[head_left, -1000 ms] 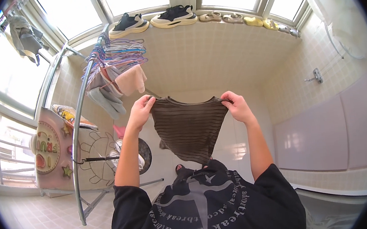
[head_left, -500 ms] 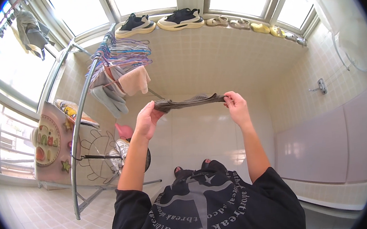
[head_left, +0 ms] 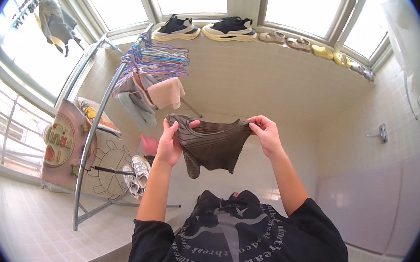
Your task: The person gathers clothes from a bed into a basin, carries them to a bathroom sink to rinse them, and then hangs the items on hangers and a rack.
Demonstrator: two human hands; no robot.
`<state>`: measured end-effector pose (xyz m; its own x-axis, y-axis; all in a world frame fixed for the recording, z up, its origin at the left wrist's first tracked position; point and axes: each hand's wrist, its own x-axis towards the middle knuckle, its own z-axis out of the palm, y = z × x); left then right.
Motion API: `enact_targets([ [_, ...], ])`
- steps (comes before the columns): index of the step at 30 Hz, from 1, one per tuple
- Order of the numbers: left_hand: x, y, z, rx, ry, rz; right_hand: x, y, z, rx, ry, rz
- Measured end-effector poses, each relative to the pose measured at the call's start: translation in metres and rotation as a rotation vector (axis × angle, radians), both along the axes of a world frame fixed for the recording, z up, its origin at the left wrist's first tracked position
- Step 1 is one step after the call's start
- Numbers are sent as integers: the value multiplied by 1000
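Observation:
A dark brown ribbed garment [head_left: 212, 148] hangs stretched between my two hands, in front of my chest. Its wide upper opening faces me, and the lower edge dangles with two uneven corners. Whether it is a top or a bottom I cannot tell. My left hand [head_left: 170, 147] is closed on the bunched left corner, with a fingertip showing at the opening. At the opposite corner, my right hand [head_left: 267, 135] pinches the edge between thumb and fingers.
To the left stands a metal drying rack [head_left: 101, 103] with several hangers [head_left: 166, 60] and a pink cloth [head_left: 166, 92]. White sneakers [head_left: 141, 171] rest low beside it. Black-and-white shoes [head_left: 231, 29] and smaller footwear line the window ledge. A wall hook [head_left: 383, 133] is at right.
The garment has gone from a thin, taut strip to hanging open, its ribbed front now visible. My hands have come slightly closer together, and the view has shifted.

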<state>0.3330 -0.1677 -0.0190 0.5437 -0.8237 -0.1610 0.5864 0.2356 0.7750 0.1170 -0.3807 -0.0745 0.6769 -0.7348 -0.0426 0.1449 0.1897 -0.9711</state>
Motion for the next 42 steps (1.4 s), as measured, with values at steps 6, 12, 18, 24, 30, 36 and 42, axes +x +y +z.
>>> enact_targets([
  [6, 20, 12, -8, 33, -95, 161, 36, -3, -3, 85, 5, 165],
  [12, 59, 18, -12, 78, -106, 282, 87, -13, -10, 160, -24, 236],
  [18, 106, 13, -16, 6, -144, 325, 148, -23, -24, 74, 98, 315],
  [24, 146, 8, -10, -8, -200, 273, 213, -32, -45, -103, 340, 423],
  [30, 171, 20, -11, 34, -216, 298, 303, -34, -5, -672, 278, 368],
  [36, 183, 31, -10, 32, -206, 404, 391, -37, -1, -1230, 79, 291],
  [42, 188, 33, -11, 65, -240, 526, 429, -40, -13, -1245, 234, 460],
])
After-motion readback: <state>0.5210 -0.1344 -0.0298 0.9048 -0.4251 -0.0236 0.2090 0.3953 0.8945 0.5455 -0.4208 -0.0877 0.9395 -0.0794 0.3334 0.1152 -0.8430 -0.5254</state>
